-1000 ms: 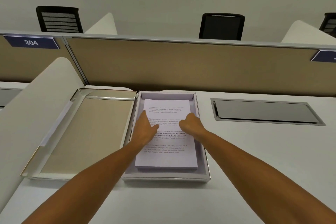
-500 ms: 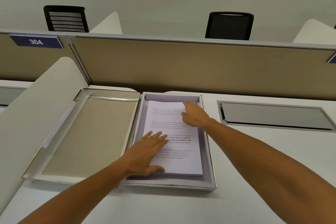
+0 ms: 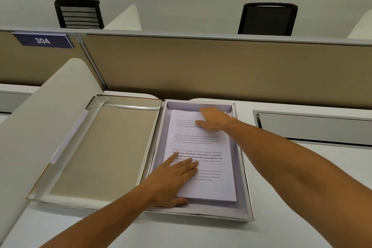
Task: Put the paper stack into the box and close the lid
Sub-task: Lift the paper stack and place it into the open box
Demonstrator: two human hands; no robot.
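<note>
A stack of printed white paper (image 3: 207, 147) lies flat inside the shallow white box (image 3: 244, 193) on the desk. The box's lid (image 3: 100, 151) lies open to the left, its beige inside facing up. My left hand (image 3: 173, 179) rests flat on the near left corner of the stack, fingers spread, thumb at the near edge. My right hand (image 3: 214, 120) presses on the far right part of the stack, fingers pointing left. Neither hand grips anything.
A curved white divider (image 3: 40, 127) rises just left of the lid. A beige partition (image 3: 201, 70) stands behind the box. A grey cable hatch (image 3: 314, 127) is set into the desk at right. Two black chairs show beyond the partition.
My left hand slid from the middle of the stack to its near left corner. My right hand moved from the middle to the far end of the stack.
</note>
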